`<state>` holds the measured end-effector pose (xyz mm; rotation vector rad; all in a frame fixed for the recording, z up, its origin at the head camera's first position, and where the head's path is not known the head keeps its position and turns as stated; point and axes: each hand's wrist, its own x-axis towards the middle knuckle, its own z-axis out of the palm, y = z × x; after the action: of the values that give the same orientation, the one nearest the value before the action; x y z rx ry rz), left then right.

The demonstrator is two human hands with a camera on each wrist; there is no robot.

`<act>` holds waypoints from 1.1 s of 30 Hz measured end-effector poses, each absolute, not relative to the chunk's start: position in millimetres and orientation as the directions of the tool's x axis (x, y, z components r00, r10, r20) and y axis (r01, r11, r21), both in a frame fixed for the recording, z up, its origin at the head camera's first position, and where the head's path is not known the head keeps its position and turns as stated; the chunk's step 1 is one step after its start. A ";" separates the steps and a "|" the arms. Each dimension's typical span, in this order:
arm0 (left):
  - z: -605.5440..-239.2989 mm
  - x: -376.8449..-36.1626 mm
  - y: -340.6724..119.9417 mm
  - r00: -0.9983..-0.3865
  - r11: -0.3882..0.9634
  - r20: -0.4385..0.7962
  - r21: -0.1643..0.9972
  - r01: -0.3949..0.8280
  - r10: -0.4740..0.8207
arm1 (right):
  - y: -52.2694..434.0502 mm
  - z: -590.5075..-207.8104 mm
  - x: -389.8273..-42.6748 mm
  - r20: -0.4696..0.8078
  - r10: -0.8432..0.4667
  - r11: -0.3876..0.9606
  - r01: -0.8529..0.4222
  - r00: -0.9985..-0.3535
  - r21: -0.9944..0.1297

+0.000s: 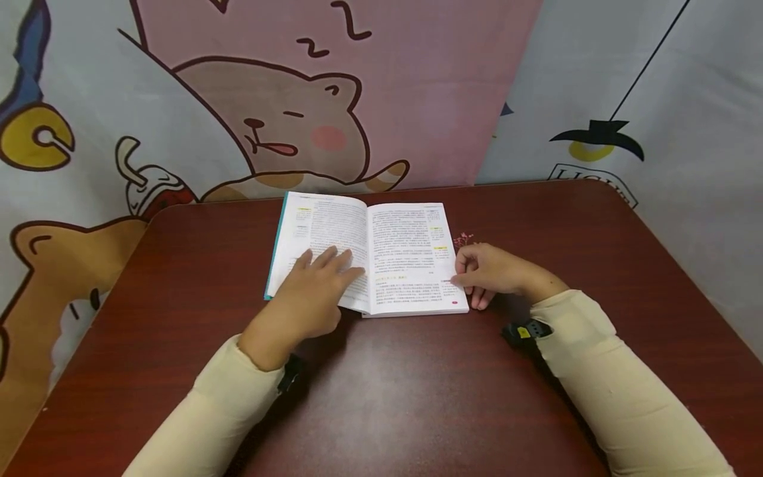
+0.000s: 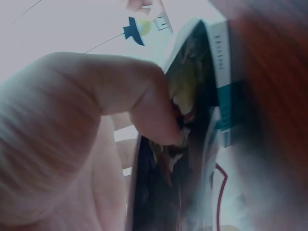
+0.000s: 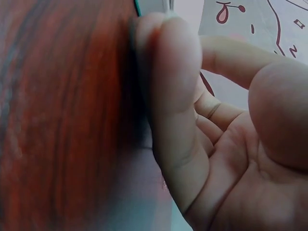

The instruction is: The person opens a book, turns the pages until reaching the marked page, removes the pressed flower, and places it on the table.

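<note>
My book (image 1: 369,255) lies open and flat on the dark red table (image 1: 417,397), with its pages facing up at me. My left hand (image 1: 310,295) rests on the left page with the fingers (image 1: 334,260) straight and spread, pressing the page down. In the left wrist view my left thumb (image 2: 144,101) is pushed up against the edge of the book, by its blue-green cover (image 2: 224,127). My right hand (image 1: 491,271) is at the right edge of the book, near the bottom corner of the right page. Its fingers (image 1: 467,275) are curled and touch the page edge, but I cannot tell if they really pinch the paper. In the right wrist view my right fingers (image 3: 168,82) lie close to the table top and bend only a little. Just past my right hand, beside the book, is a small pink sprig (image 1: 463,238) on the table. Both my arms have cream sleeves (image 1: 602,371), and a little black camera (image 1: 524,331) sits under my right wrist. Behind the table hangs a cloth (image 1: 286,126) with a sleepy cartoon animal drawn on it.
</note>
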<state>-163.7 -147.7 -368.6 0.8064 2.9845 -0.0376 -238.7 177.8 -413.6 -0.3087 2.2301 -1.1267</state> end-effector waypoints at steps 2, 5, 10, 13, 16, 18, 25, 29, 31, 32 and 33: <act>-364.8 -161.7 -148.5 -0.863 0.862 -0.008 -0.025 0.505 0.505 | 177.7 -413.7 -238.9 -0.418 -0.459 0.611 0.064 -0.784 -0.789; -359.0 -159.6 -149.8 -0.858 0.860 0.065 -0.058 0.507 0.510 | 177.9 -414.5 -239.2 -0.415 -0.463 0.608 0.060 -0.783 -0.792; -349.9 -156.5 -153.1 -0.845 0.859 0.158 -0.105 0.500 0.511 | 178.2 -415.3 -239.6 -0.404 -0.470 0.603 0.049 -0.785 -0.796; -345.4 -155.3 -154.4 -0.834 0.856 0.193 -0.127 0.501 0.517 | 178.0 -415.1 -239.4 -0.405 -0.469 0.602 0.052 -0.785 -0.797; -341.2 -154.0 -155.2 -0.828 0.856 0.217 -0.145 0.496 0.517 | 177.7 -414.5 -239.2 -0.406 -0.469 0.600 0.055 -0.784 -0.798; -338.2 -152.5 -155.6 -0.830 0.862 0.233 -0.145 0.485 0.506 | 177.6 -414.4 -239.3 -0.405 -0.470 0.600 0.053 -0.784 -0.798; -328.6 -149.3 -155.2 -0.838 0.879 0.278 -0.062 0.473 0.470 | 177.9 -414.6 -239.5 -0.405 -0.469 0.604 0.049 -0.784 -0.795; -326.6 -148.6 -155.8 -0.836 0.877 0.304 0.006 0.481 0.457 | 178.1 -414.4 -239.3 -0.409 -0.469 0.604 0.053 -0.783 -0.795; -326.7 -148.8 -155.8 -0.829 0.869 0.325 0.043 0.494 0.455 | 178.1 -414.1 -238.9 -0.410 -0.469 0.604 0.054 -0.782 -0.795; -327.1 -149.4 -155.5 -0.823 0.862 0.337 0.060 0.503 0.457 | 178.2 -413.7 -238.7 -0.408 -0.470 0.604 0.052 -0.783 -0.795; -327.7 -150.1 -155.2 -0.816 0.855 0.349 0.075 0.514 0.460 | 178.1 -413.5 -238.5 -0.407 -0.470 0.603 0.051 -0.783 -0.796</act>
<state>-150.1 -155.2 -327.7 0.9012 3.3342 0.2914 -238.5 178.1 -413.5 -0.3296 2.2295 -1.1322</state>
